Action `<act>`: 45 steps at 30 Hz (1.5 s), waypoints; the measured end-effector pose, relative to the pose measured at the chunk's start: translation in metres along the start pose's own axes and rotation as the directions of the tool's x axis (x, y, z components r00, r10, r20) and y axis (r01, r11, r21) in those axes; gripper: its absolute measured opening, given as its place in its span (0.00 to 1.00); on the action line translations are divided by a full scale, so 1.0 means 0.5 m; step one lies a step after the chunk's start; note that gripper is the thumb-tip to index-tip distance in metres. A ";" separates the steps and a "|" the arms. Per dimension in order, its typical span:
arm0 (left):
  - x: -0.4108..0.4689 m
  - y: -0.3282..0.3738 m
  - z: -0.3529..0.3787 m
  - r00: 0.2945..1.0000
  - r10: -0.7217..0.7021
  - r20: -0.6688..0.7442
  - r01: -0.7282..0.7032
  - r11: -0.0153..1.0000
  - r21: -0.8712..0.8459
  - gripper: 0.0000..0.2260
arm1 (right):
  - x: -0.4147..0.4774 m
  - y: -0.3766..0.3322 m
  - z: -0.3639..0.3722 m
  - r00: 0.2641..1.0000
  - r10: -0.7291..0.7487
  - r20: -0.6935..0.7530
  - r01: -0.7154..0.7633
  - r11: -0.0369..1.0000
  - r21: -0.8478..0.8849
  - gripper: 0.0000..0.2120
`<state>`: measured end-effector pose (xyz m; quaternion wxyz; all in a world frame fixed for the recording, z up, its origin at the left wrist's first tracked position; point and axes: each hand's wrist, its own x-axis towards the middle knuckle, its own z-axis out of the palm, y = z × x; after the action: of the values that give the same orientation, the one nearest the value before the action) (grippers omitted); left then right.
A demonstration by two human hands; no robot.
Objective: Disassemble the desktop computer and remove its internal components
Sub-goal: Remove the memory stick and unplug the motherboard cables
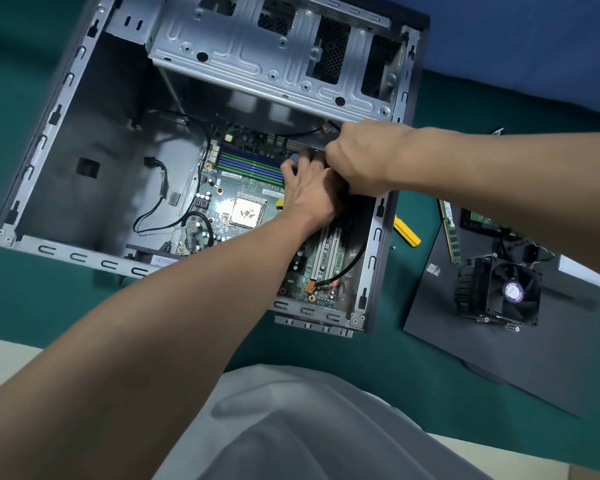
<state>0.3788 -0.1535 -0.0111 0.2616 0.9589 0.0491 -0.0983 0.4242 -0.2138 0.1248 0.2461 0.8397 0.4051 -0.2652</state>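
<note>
Left hand [309,192], fingers [287,167] flat, braces the motherboard [229,183] beneath them in the case [42,140]; right hand [357,157], fingers curled apparently round a cable [309,130], may tear it or flex the board if jerked askew.

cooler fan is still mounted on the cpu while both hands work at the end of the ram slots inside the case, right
Not quite. The head view shows the cooler fan is off the cpu, which lies bare. The fan sits on the dark panel outside the case. The left hand and right hand are indeed at the end of the ram slots.
</note>
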 end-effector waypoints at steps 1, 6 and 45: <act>0.000 -0.001 0.001 1.000 -0.001 0.004 0.001 1.000 0.011 0.17 | -0.001 0.000 -0.001 1.000 -0.007 0.007 0.007 1.000 -0.017 0.05; -0.002 0.002 0.000 1.000 0.009 -0.015 -0.009 1.000 -0.003 0.17 | -0.001 -0.003 0.003 0.999 -0.005 -0.036 0.005 1.000 -0.010 0.06; 0.001 0.004 0.001 0.999 0.030 0.037 -0.031 0.999 0.030 0.17 | -0.001 -0.009 0.005 0.998 0.014 -0.061 -0.011 0.999 0.039 0.07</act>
<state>0.3793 -0.1554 -0.0107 0.2491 0.9615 0.0283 -0.1126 0.4198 -0.2131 0.1226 0.2191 0.8545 0.4021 -0.2454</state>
